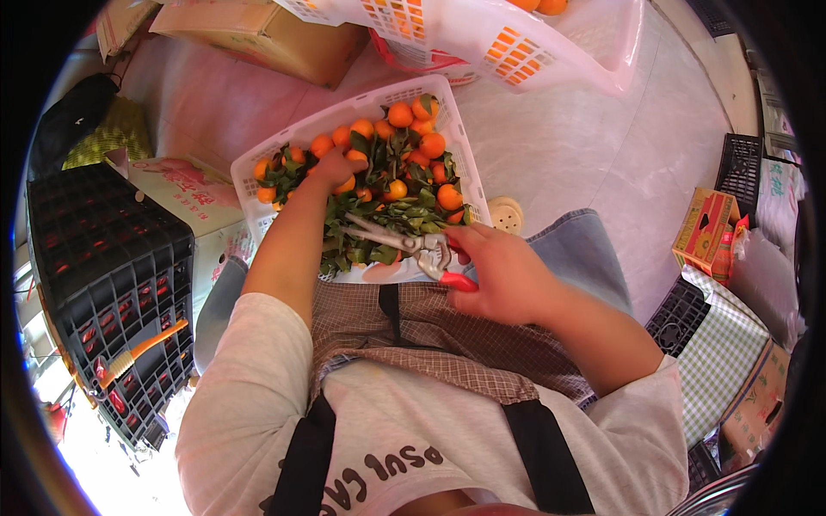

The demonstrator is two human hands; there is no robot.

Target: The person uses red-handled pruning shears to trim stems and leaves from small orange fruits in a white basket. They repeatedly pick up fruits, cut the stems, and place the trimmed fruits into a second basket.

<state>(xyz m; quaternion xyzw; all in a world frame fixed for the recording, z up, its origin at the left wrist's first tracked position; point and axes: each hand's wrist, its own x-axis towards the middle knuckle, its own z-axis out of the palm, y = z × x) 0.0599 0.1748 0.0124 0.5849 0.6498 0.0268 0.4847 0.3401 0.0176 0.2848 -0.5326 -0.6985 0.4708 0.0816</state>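
Observation:
A white plastic basket (474,174) in front of me holds orange mandarins (433,146) and many green leaves (413,213). My left hand (337,169) reaches into the basket among the fruit, its fingers at a mandarin (356,157); whether it grips that fruit is hidden. My right hand (506,274) is closed around the red handles of metal pruning shears (410,244). The blades are parted and point left over the leaves near the basket's front edge.
A larger white basket (548,55) of oranges stands beyond, beside a cardboard box (258,32). On the left, a brush (145,348) with an orange handle lies against black plastic crates (110,245). Small boxes (706,232) and a checked cloth (723,361) are on the right.

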